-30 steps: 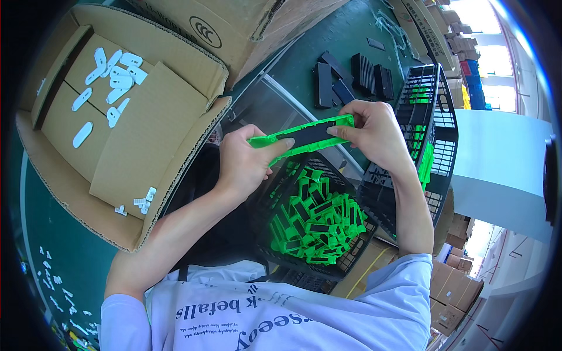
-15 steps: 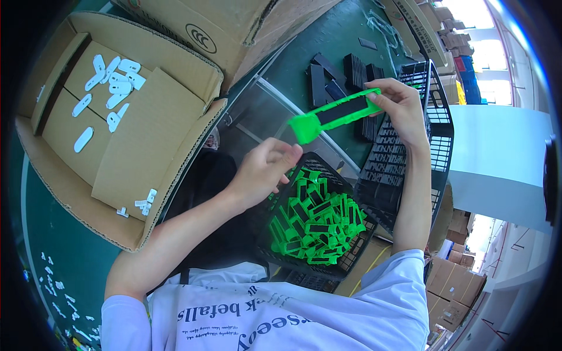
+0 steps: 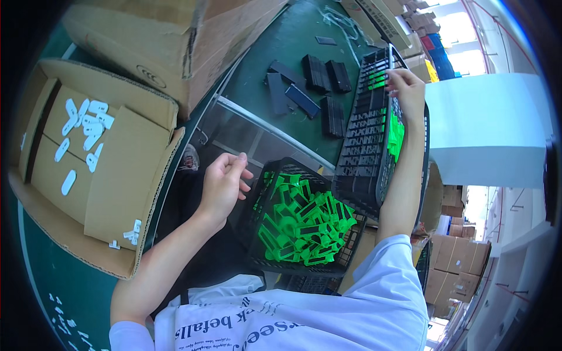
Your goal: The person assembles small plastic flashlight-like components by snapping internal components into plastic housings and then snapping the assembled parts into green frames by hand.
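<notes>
My right hand (image 3: 405, 93) is over the tall black plastic basket (image 3: 366, 126) on the right. Its fingers are loosely bent and apart, with nothing visible between them. Bright green pieces (image 3: 396, 137) show inside that basket, below the hand and through its slats. My left hand (image 3: 223, 182) hovers empty, its fingers half curled and thumb raised. It is just left of a lower black basket (image 3: 351, 248) heaped with green pieces that have black panels (image 3: 304, 225).
On the green table (image 3: 249, 76) lie stacks of black flat panels (image 3: 316, 73). At left, an open cardboard box (image 3: 126, 169) holds white oval parts (image 3: 91, 126). A large carton (image 3: 134, 47) stands behind it. Small white bits (image 3: 64, 322) lie lower left.
My right hand has carried the long green piece with the black panel to the right basket and let it go. My left hand has drawn back left and down. The view has shifted.
</notes>
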Demonstrator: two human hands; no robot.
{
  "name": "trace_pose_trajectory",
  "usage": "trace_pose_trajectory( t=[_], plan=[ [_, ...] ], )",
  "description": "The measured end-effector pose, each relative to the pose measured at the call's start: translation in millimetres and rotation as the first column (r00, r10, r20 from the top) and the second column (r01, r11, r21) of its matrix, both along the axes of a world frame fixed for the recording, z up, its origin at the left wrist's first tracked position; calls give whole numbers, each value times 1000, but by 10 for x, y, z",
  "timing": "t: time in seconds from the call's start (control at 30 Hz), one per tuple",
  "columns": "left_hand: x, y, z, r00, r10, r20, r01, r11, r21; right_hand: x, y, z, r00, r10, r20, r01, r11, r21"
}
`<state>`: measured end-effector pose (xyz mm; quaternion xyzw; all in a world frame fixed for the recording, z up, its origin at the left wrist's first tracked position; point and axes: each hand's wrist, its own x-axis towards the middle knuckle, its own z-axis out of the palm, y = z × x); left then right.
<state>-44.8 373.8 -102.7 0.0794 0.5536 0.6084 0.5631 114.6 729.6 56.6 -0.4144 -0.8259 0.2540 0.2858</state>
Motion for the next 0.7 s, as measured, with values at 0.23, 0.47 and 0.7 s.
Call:
trace_pose_trajectory(
  t=[0.23,0.47,0.7],
  plan=[
    [25,19,-37,1000,-24,9,24,1000,20,1331,1128,-658,718,-476,508,540,841,25],
    [19,4,-25,1000,-21,-14,21,1000,5,1150,953,-1073,477,-579,661,681,719,138],
    [9,21,-19,1000,-17,-4,17,1000,16,1254,957,-1051,309,-609,731,720,652,238]
  ],
)
